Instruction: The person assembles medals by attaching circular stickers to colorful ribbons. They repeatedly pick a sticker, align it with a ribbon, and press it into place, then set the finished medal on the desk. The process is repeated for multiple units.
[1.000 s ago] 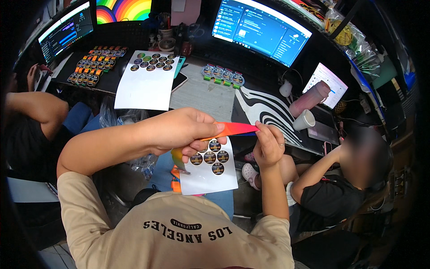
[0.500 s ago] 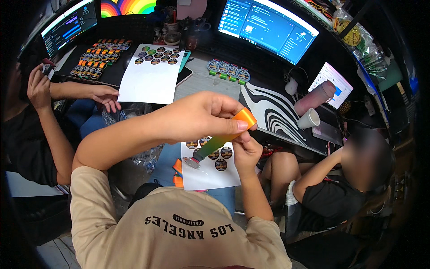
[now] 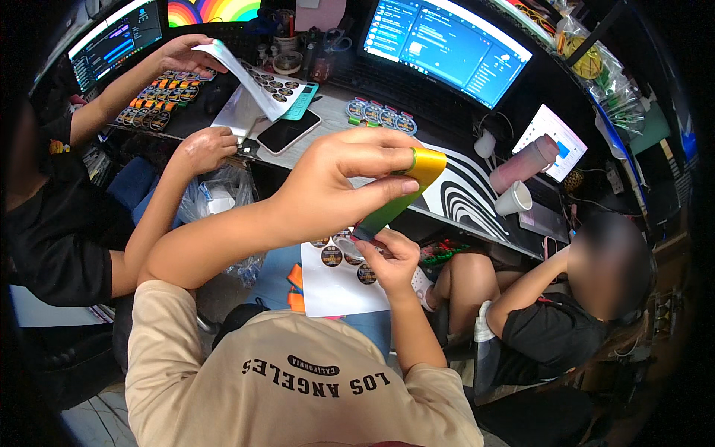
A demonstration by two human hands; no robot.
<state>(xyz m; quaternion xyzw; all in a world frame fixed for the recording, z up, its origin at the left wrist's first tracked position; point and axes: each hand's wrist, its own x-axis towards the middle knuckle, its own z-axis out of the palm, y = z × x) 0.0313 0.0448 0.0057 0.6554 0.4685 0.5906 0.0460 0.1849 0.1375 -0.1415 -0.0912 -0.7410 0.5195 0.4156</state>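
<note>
Pinching yellow-green ribbon (image 3: 430, 164) in left hand (image 3: 346, 179) above sticker sheet (image 3: 335, 292); grasping ribbon's end beside medal (image 3: 345, 244) in right hand (image 3: 396, 262), over sheet

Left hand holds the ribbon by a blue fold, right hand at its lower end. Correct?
Not blue: in the head view, the left hand holds the ribbon by a yellow fold. Right hand at its lower end stands.

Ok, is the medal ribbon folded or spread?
Folded over: the medal ribbon bends at its yellow top, held in the left hand.
</note>
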